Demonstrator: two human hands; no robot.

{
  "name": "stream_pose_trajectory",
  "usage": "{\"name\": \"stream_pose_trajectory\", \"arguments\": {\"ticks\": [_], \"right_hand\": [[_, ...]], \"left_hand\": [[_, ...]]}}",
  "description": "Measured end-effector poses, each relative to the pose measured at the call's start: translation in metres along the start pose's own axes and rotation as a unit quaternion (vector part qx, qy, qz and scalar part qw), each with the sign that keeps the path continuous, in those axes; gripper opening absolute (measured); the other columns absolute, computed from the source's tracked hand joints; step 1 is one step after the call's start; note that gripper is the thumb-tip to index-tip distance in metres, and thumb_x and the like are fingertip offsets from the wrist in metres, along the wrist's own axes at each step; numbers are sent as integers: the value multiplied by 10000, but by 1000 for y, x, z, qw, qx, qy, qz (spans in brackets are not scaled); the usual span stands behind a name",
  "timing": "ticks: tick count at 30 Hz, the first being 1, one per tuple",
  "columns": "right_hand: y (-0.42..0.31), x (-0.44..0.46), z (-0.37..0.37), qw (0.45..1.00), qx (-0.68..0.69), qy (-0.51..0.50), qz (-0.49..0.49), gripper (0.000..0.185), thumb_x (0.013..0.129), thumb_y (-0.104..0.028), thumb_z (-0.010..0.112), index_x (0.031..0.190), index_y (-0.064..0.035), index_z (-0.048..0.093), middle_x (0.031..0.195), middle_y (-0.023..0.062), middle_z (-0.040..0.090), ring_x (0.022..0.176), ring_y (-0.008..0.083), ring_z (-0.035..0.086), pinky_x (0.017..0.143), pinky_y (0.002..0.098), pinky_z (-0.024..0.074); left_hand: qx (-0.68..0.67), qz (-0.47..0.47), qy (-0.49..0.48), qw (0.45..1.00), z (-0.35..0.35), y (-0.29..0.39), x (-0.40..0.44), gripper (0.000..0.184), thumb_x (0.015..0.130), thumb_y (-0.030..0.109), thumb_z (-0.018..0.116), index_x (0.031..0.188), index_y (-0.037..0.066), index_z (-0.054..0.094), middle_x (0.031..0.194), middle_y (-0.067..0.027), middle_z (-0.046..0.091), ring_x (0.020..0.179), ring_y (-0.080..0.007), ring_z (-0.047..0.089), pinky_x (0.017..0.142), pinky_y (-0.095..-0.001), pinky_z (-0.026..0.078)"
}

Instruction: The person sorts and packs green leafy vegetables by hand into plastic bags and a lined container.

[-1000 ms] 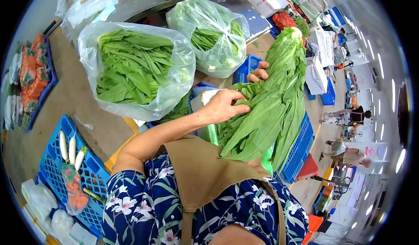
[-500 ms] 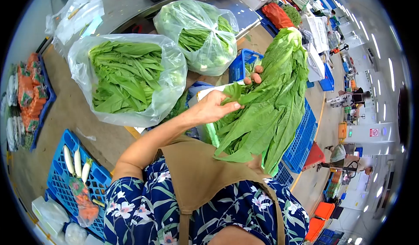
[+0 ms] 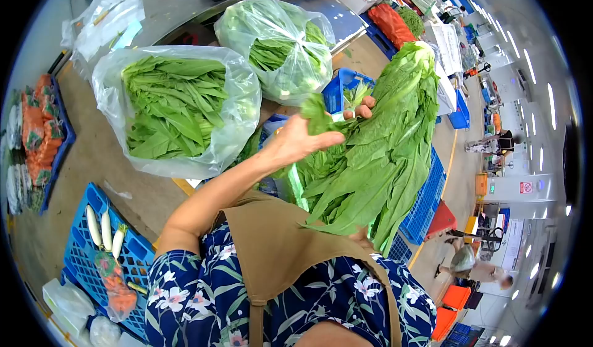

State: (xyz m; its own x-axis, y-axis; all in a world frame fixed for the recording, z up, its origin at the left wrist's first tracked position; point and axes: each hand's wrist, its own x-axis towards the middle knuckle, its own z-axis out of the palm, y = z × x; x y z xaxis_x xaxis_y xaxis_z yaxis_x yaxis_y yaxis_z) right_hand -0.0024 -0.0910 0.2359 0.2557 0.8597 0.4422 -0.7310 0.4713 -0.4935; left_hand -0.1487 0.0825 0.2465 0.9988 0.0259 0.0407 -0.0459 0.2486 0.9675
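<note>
A large bunch of long-leaf lettuce (image 3: 389, 143) lies across my right hand (image 3: 361, 108), its pale base at the top and the leaves hanging down toward my apron. Only the fingertips of that hand show, curled round the bunch's left edge; the rest of it is behind the leaves. My left hand (image 3: 299, 142) is closed on a lettuce leaf (image 3: 316, 113), which is smeared by motion, just left of the bunch. Beyond my left arm sits an open clear plastic bag (image 3: 241, 121) full of similar greens (image 3: 176, 103). Behind it is a tied bag of greens (image 3: 278, 50).
A blue basket (image 3: 334, 94) with leaf scraps stands behind my hands. At lower left, a blue crate (image 3: 83, 248) carries white radishes (image 3: 106, 226) and bagged carrots (image 3: 120, 294). Bagged carrots also fill a tray at far left. Blue crates (image 3: 426, 192) lie right of the bunch. A person (image 3: 482, 270) is at far right.
My left hand has moved a little left and up, with the leaf in it drawn away from the bunch. The right hand stays on the bunch. The person at far right has moved.
</note>
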Motion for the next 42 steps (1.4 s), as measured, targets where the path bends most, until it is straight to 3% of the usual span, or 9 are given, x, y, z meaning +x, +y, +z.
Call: {"name": "stream_pose_trajectory", "arguments": {"ticks": [3,5,8,13,22,29,30,37,42], "right_hand": [[14,2,-3,995,-41,12,-90,598,946,-390,482,1383,-25,302,1288,132,417,1315,349,312,1154,543,183],[10,-2,-9,996,-42,23,-70,586,949,-378,485,1388,-30,312,1326,132,400,1316,349,317,1152,538,202],[-7,-4,9,997,3,47,60,584,947,-366,494,1392,-35,313,1379,135,372,1318,349,321,1144,541,230],[-7,-14,10,997,5,56,58,597,933,-365,510,1391,-33,318,1381,137,371,1317,350,324,1141,535,236],[-7,-27,8,995,-22,85,48,622,908,-363,539,1388,-30,325,1386,141,368,1313,352,329,1134,525,246],[5,-46,9,988,-56,139,44,642,888,-362,561,1385,-27,331,1389,144,367,1311,353,333,1129,517,255],[7,-49,9,986,-61,151,43,645,885,-362,564,1385,-27,332,1390,145,367,1311,353,334,1128,515,256],[25,-73,6,954,-143,258,53,665,866,-360,587,1383,-24,338,1393,148,365,1308,354,338,1123,507,264],[34,-99,4,877,-297,369,83,679,852,-359,603,1381,-23,342,1396,150,364,1306,355,341,1119,502,270]], "left_hand": [[-78,7,-24,997,14,9,6,493,817,261,736,1185,26,509,942,-44,563,687,-113,527,613,-267,445],[-62,49,-7,997,14,-18,18,497,823,255,729,1216,41,512,951,-34,558,676,-121,521,605,-263,439],[-67,-27,-34,997,5,3,11,446,822,232,723,1205,69,563,789,35,532,586,-63,439,513,-222,348],[-121,-78,-31,989,-25,11,3,350,781,255,755,1034,57,618,710,37,544,548,-40,428,474,-205,313],[-323,6,52,945,-61,22,-4,202,893,213,640,1039,99,559,956,-42,632,883,-136,581,676,-293,448],[-377,13,47,925,-91,24,15,217,909,146,565,1125,146,544,873,-35,600,611,-60,519,468,-186,401],[-341,9,171,924,-83,38,21,241,887,100,536,1125,130,551,812,-16,573,524,-34,435,388,-146,288],[-363,20,241,900,-94,61,45,210,808,106,536,1006,85,600,777,-13,577,541,-58,458,394,-158,289],[-386,148,299,860,-98,68,63,149,782,122,532,921,101,581,711,-13,557,530,-78,455,401,-203,296]]}}
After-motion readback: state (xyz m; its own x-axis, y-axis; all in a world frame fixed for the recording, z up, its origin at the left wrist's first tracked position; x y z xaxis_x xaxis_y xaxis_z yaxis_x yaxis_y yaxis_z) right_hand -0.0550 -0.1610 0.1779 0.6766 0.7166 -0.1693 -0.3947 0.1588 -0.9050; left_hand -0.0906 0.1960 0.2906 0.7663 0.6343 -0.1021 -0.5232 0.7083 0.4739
